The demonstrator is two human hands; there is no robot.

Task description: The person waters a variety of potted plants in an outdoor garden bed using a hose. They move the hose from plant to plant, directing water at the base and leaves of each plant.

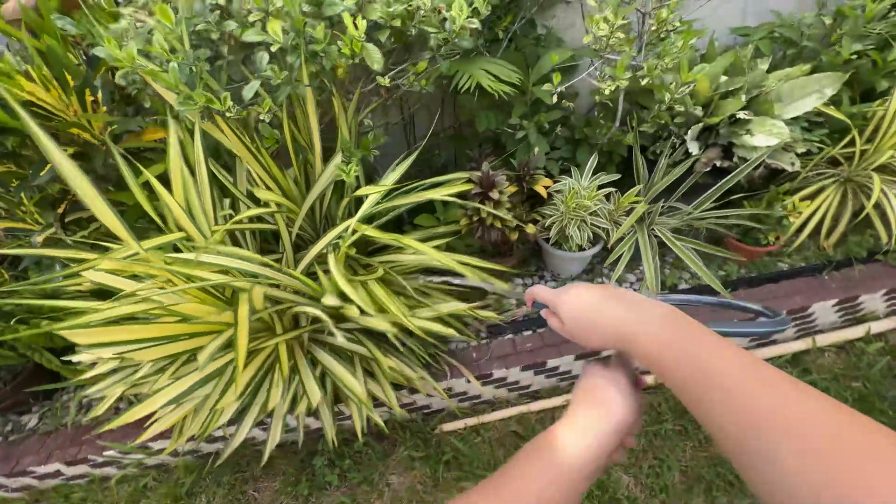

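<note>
Garden shears [737, 317] are held shut-fisted by the right hand [583, 313] and left hand [605, 406], beside the striped plant [252, 317]. Leaf trimming seems underway; next, blades should be lined up carefully.

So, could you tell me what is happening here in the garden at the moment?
A person stands on the grass facing a planted bed. Their right hand grips the handle of long garden shears, held out toward a large yellow-green striped plant. The left hand is lower and blurred, apparently on the other handle. A white potted plant sits behind, and a brick edging borders the bed.
</note>
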